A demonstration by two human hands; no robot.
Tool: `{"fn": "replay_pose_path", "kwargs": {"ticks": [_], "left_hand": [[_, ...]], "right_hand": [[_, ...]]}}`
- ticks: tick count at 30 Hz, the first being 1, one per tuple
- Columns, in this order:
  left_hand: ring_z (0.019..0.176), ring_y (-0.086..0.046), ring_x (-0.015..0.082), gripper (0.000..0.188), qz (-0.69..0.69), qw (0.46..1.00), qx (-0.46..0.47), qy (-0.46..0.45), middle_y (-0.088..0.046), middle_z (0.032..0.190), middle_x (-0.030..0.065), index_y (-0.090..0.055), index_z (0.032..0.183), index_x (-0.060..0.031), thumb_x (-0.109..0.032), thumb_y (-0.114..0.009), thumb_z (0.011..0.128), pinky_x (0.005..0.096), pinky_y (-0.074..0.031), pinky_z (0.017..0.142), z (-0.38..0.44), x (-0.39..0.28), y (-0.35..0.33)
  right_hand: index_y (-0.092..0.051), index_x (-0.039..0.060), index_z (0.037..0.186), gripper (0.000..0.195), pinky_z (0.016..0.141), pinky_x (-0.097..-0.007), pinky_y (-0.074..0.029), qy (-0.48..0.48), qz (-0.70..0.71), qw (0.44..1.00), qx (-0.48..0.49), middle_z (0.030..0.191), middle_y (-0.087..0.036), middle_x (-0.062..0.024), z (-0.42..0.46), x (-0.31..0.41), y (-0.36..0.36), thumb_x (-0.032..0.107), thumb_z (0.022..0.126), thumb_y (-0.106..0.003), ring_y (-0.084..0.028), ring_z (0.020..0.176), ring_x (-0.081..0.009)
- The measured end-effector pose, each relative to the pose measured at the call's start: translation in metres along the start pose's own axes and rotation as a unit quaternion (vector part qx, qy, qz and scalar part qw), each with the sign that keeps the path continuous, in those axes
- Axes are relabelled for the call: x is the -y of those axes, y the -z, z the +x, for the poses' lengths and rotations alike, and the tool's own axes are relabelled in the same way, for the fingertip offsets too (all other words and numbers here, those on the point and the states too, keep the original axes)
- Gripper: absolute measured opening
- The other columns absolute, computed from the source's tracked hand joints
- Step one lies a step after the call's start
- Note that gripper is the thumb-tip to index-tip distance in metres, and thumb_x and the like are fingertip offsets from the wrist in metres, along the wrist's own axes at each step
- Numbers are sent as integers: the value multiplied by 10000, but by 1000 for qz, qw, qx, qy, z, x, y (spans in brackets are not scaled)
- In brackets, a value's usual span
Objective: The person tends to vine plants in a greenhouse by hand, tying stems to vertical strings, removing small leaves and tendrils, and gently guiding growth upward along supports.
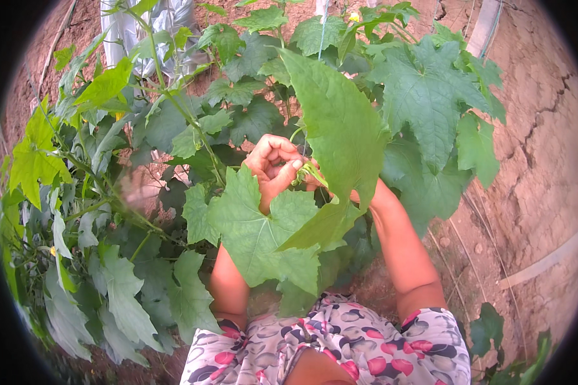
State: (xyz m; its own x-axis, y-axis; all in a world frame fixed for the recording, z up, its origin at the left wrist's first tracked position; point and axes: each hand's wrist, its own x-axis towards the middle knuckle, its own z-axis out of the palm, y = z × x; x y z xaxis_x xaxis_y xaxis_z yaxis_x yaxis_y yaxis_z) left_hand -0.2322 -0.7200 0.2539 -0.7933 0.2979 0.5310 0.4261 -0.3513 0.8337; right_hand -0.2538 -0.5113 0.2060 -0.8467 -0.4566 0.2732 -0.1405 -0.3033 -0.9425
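My left hand (273,166) is raised among climbing vine plants, its thumb and fingertips pinched at a green vine stem with curled tendrils (309,172). My right hand (313,180) meets it at the same spot; a large upright green leaf (339,125) hides most of it, so its grip cannot be made out. Below the hands a broad lobed leaf (265,231) spreads over my left forearm. A blue string (324,29) hangs down behind the upright leaf, and a thin dark line shows just above my fingers.
Dense vine foliage (125,284) fills the left side, with a thick stem (188,115) rising beside my left hand. More large leaves (424,91) stand at the right. White plastic sheeting (173,33) lies at the upper left. Cracked bare soil (534,159) with thin strings stretches along the right.
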Motion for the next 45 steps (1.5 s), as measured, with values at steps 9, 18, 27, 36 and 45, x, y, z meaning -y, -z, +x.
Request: {"fn": "replay_pose_path", "kwargs": {"ticks": [9, 18, 27, 36, 45], "left_hand": [[918, -585, 156, 320, -67, 986, -74, 132, -615, 969, 66, -520, 1099, -24, -128, -638, 820, 280, -471, 796, -8, -4, 16], [935, -580, 145, 346, 22, 980, -76, 180, -634, 982, 62, -566, 1093, -32, -224, -664, 823, 285, -468, 784, 3, -10, 10], [782, -622, 127, 214, -74, 983, -102, 135, -646, 911, 65, -581, 1037, -40, -134, -628, 851, 233, -506, 657, 21, 2, 25], [757, -603, 123, 257, -60, 972, -17, 227, -646, 908, 86, -572, 1090, -14, -108, -610, 854, 215, -455, 574, 42, 23, 48], [774, -555, 84, 176, -29, 974, -12, 225, -615, 916, 39, -584, 1022, -65, -114, -618, 857, 210, -439, 581, 41, 17, 47]], "right_hand": [[-586, -1, 935, 188, 638, -311, -456, 253, -533, 793, -149, 785, -583, -86, 16, 65, -65, 18, 756, -640, -594, 709, -192], [-577, -34, 902, 102, 553, -224, -446, 88, -49, 993, -52, 783, -615, -34, 49, 60, -63, 20, 825, -617, -556, 607, -80], [-551, -5, 887, 116, 535, -255, -419, 86, -103, 991, 20, 709, -561, -14, 50, 65, -47, 107, 863, -570, -507, 584, -88], [-496, 6, 870, 181, 522, -334, -428, 240, -351, 887, -182, 638, -539, -105, 42, 22, -45, -53, 709, -554, -535, 539, -212], [-537, 22, 884, 183, 612, -324, -448, 295, -349, 877, -145, 795, -573, -85, 41, 52, -33, 17, 738, -647, -585, 659, -200]]}}
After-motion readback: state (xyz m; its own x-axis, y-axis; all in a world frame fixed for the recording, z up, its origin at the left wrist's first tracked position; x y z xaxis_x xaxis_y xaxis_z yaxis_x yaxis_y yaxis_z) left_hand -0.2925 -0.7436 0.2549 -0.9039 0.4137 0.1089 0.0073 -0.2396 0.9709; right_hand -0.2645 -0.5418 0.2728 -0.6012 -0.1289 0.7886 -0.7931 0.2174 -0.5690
